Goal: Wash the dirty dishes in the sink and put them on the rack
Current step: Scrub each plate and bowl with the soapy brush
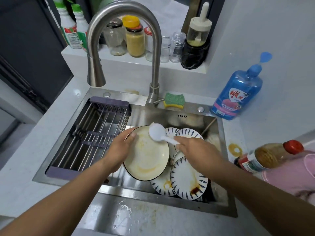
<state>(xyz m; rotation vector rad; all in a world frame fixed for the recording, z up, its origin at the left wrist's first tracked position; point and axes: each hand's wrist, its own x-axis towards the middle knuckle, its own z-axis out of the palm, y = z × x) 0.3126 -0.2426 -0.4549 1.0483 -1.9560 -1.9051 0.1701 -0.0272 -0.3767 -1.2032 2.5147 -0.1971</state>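
The left hand (119,150) grasps the cream plate (148,157) by its left rim, fingers curled behind and the thumb laid over the upper edge. The right hand (196,150) is closed round the handle of a white brush (157,132); the brush head lies on the plate's upper face. The plate is held tilted over the sink (170,203) and carries yellowish smears. Just to its right, blue-patterned plates (189,179) lie stacked in the basin, stained brown. The rack (95,133) spans the sink's left half, with no dishes on it. A green sponge (173,100) rests beside the faucet (124,31) base. A blue detergent bottle (237,96) stands at the right rear corner.
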